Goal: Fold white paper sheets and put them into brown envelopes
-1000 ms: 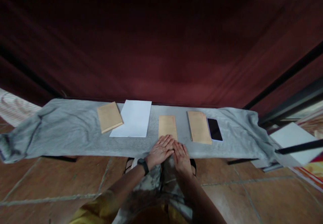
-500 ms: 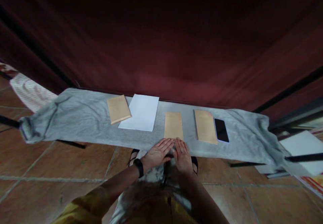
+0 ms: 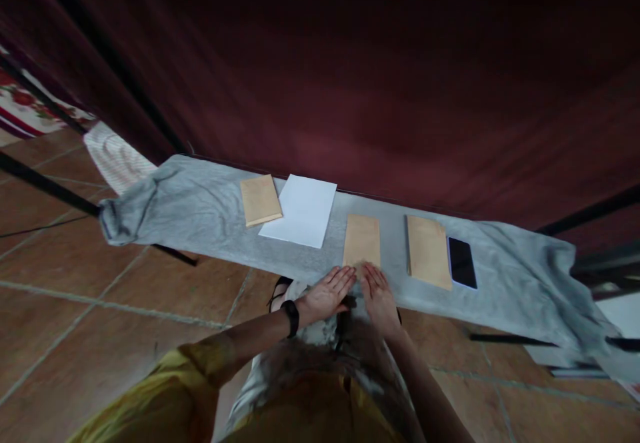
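Observation:
My left hand point(image 3: 327, 293), with a dark band on the wrist, lies palm down with fingers stretched out at the near edge of a flat brown paper piece point(image 3: 361, 236), possibly an envelope. Beside it my right hand point(image 3: 379, 298) is also flat, its fingertips over the lower right of the same paper. Neither hand grips anything. To the right lies a stack of similar brown paper point(image 3: 429, 250), close to a dark-screened phone point(image 3: 462, 262). On the left, another brown paper piece point(image 3: 261, 200) overlaps the edge of a white sheet point(image 3: 305, 210).
A grey cloth point(image 3: 200, 193) covers the narrow table, bunched at both ends. Dark red fabric point(image 3: 350, 96) hangs behind it, with dark metal bars point(image 3: 50, 183) at the sides. Brown floor tiles point(image 3: 120, 336) show below. A pale striped cloth point(image 3: 117, 156) is at the far left.
The camera view has turned, so the table sits further right and more tilted. My hands are slightly further apart at the near end of the brown paper. The papers and phone keep their places.

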`<act>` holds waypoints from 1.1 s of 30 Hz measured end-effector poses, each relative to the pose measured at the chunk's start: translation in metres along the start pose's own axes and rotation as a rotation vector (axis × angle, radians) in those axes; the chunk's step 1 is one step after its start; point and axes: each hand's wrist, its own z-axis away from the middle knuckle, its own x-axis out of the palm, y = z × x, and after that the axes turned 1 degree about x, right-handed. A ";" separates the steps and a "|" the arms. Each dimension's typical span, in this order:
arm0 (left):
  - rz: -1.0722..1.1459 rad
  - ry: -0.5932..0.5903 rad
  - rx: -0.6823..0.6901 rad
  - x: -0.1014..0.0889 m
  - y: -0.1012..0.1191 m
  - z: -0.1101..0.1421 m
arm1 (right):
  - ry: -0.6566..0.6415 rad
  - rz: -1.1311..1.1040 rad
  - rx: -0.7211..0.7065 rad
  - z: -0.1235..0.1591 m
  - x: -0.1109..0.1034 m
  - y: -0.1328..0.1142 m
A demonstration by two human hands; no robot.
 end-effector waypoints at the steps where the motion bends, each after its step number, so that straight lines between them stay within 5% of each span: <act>1: -0.006 -0.006 0.005 0.000 0.001 0.000 | -0.030 -0.012 -0.033 -0.008 0.003 -0.003; 9: -0.008 -0.015 -0.018 0.002 0.005 0.000 | -0.136 0.133 0.102 -0.064 0.032 -0.005; 16: 0.012 -0.002 -0.037 0.001 0.005 0.002 | -0.020 0.165 0.108 -0.084 0.038 0.013; 24: -0.004 0.078 -0.082 0.012 0.006 0.002 | 0.134 0.220 0.154 -0.059 0.038 0.017; 33: 0.113 0.143 -0.155 -0.005 0.007 -0.015 | 0.139 0.226 0.139 -0.004 0.022 0.024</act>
